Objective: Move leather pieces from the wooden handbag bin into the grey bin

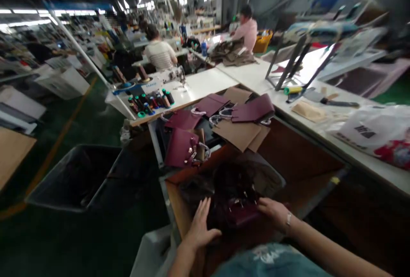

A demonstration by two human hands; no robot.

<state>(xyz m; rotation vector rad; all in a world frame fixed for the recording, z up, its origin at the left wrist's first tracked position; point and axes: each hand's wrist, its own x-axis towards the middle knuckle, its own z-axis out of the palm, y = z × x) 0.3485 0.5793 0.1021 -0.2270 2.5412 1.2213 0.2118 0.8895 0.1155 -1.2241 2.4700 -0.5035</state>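
Note:
Inside a dark lined bin (174, 208) lies a maroon handbag (241, 215) with metal fittings, in deep shadow and somewhat blurred. My right hand (273, 212), with a bracelet at the wrist, has its fingers closed at the bag's right side. To the left of the bag, my left hand (203, 228) is open, fingers stretched forward and thumb apart, beside dark, shiny plastic (197, 187). Just beyond the bin, several maroon bag pieces (181, 146) with wrapped handles lie in a pile together with brown paper sheets (240, 134).
A white worktable (205, 82) carries a sewing machine (174, 76) and several thread spools (153, 99). On the right tabletop rest a metal frame (288, 63) and a white plastic bag (368, 129). A black-lined bin (77, 178) stands left. Two people sit working farther back.

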